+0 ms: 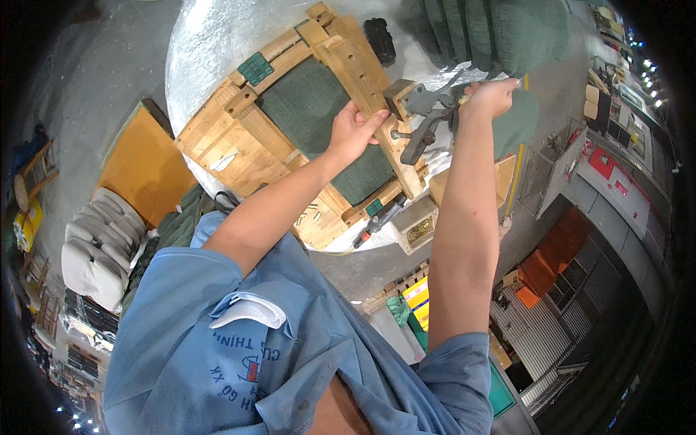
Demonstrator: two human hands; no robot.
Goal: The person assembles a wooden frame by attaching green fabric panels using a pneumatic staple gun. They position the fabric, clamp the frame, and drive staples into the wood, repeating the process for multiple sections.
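A wooden frame jig [217, 138] lies in front of me, with a dark green fabric-covered panel [312, 101] inside it. Across its right side runs a wooden bar [355, 69] with holes in it. My left hand [354, 134] is closed on this bar, thumb on top and fingers over its left edge. Beside it, a dark metal toggle clamp [428, 109] sits on a wooden block, its rod end by the bar. At the clamp's handle end my right hand [491, 98] is closed, the fingers partly hidden behind the hand.
Loose screws [312, 216] lie on the jig's near board. A power screwdriver [380, 221] and a wooden box of small fasteners [417, 228] are near its lower right. Green upholstered pieces [500, 36] stand beyond. Grey cushions [101, 243] are stacked at left.
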